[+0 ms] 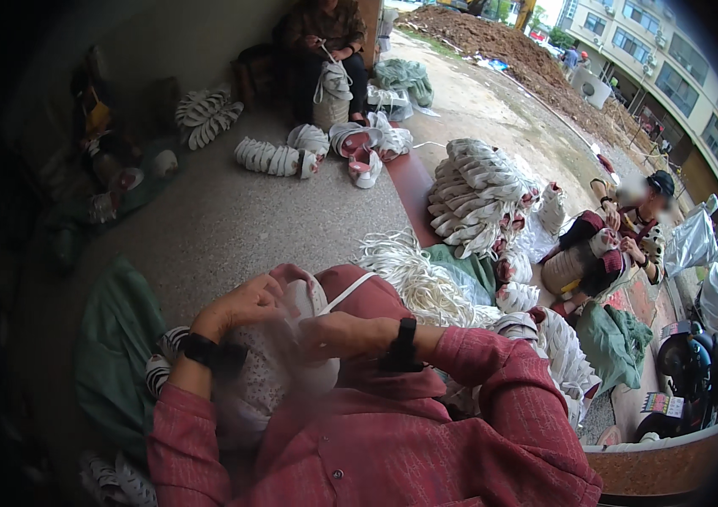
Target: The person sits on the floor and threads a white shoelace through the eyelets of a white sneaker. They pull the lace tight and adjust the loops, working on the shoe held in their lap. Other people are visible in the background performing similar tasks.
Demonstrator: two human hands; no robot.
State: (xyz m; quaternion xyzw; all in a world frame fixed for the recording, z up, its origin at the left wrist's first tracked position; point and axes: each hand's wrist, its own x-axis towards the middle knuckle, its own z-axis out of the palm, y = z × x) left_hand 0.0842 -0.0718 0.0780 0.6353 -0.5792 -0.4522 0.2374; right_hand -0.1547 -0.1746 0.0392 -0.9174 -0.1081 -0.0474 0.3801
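Note:
In my lap is a white shoe upper (306,294) with a reddish lining, resting against a bundle covered in small-flowered cloth (262,365). My left hand (247,302) is closed, its fingers bent over the upper's edge. From the other side, my right hand (343,335) is pinched close to the upper, with its fingertips smeared by motion. A white shoelace (347,292) stands out slantwise between the upper and my right hand. Each of my wrists carries a dark band.
A heap of loose white laces (426,283) lies ahead to the right, before a tall pile of shoe uppers (477,190). Green cloth sacking (118,346) is at my left. One co-worker (325,38) sits ahead, another (621,228) at the right, both handling uppers.

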